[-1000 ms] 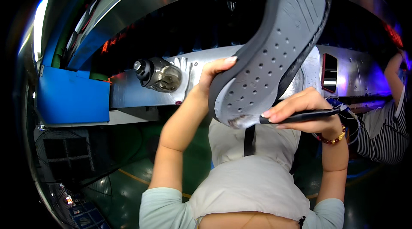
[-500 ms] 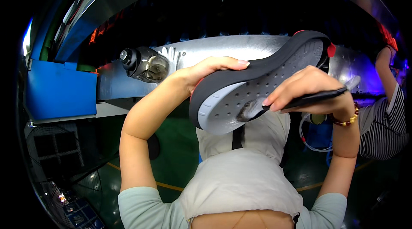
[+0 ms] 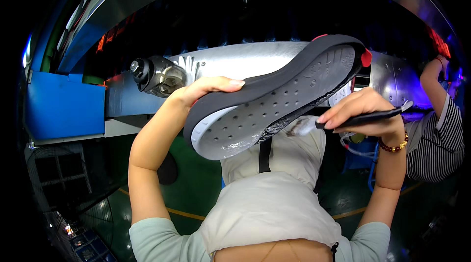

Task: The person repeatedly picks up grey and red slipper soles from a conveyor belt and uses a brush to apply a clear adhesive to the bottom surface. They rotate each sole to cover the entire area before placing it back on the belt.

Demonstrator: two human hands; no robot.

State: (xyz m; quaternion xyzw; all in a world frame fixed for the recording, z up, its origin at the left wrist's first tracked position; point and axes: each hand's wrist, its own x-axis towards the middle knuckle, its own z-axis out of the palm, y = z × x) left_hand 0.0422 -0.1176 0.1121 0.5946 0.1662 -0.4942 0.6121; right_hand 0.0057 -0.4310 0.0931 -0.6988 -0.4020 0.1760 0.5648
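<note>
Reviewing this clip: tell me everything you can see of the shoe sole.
The shoe sole has a thick black, rubbery-looking sidewall around a grey face dotted with small round holes, with grooves toward its right end. A lighter grey area borders the left end, red bits show at the right end, and a shiny, wet-looking patch lies near the lower left. It is held up slantwise, right end higher in the picture, by the left hand at its left part. A brush is close to its near edge.

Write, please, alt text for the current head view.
A person's left hand holds a grey shoe sole with black sides; the right hand holds a brush near its edge. A dark bottle is on the metal worktop.
</note>
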